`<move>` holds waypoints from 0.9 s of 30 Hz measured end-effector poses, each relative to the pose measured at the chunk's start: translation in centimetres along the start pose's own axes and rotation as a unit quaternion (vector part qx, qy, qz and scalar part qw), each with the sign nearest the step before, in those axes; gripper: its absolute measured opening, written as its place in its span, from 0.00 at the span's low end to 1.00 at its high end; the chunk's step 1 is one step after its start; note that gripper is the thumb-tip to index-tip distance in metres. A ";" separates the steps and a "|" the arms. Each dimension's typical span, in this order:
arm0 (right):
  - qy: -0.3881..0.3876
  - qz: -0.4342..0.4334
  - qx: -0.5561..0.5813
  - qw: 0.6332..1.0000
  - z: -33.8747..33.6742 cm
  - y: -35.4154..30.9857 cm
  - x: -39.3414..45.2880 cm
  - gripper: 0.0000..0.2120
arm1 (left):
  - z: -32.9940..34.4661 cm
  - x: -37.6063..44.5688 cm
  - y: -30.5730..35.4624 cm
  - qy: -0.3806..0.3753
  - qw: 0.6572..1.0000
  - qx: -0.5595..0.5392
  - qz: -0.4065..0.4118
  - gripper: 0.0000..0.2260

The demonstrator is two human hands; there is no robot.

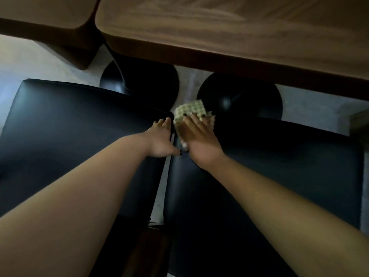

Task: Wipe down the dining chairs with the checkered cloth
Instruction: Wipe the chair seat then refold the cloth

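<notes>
Right hand (pixel 196 134) flat on checkered cloth (pixel 190 112) at right chair (pixel 279 176) far-left corner; left hand (pixel 160 138) open, resting on left chair (pixel 69 126) edge; wiping judged unfinished.

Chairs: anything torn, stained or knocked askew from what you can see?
Nothing stands out. Both black chair seats, left chair and right chair, look intact. The right hand presses the checkered cloth at the right chair's corner; the left hand rests on the left chair's edge. Dim light could hide stains.

right hand (pixel 197 136) flat on the checkered cloth (pixel 189 113) at the right chair's (pixel 279 176) corner, left hand (pixel 159 140) resting on the left chair (pixel 69 120).
</notes>
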State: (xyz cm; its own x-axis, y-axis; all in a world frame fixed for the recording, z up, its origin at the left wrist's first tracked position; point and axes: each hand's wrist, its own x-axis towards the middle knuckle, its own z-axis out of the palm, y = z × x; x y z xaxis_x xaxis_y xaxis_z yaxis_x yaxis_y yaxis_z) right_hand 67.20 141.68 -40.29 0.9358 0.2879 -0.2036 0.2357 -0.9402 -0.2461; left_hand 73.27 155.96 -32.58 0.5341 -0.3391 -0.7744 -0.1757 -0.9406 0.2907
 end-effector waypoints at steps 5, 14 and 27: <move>-0.030 -0.030 0.009 0.999 -0.7 -0.7 -0.1 0.34 | 0.3 0.3 0.7 0.001 0.999 -0.010 0.053 0.48; -0.006 0.171 0.040 0.984 -1.6 6.7 -4.4 0.28 | 1.3 0.7 3.0 -0.017 0.991 0.060 0.117 0.50; 0.051 0.309 0.061 0.948 -2.5 18.5 -17.6 0.37 | 8.1 2.3 14.7 -0.044 0.966 0.244 0.077 0.59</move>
State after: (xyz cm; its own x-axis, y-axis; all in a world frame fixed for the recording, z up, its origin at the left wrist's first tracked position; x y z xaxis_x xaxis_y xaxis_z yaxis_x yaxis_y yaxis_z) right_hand 55.78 118.77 -38.84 0.9068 -0.3366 -0.2536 -0.3926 -0.8936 -0.2176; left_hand 65.20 141.19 -34.65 0.4023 -0.4568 -0.7934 -0.6283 -0.7681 0.1236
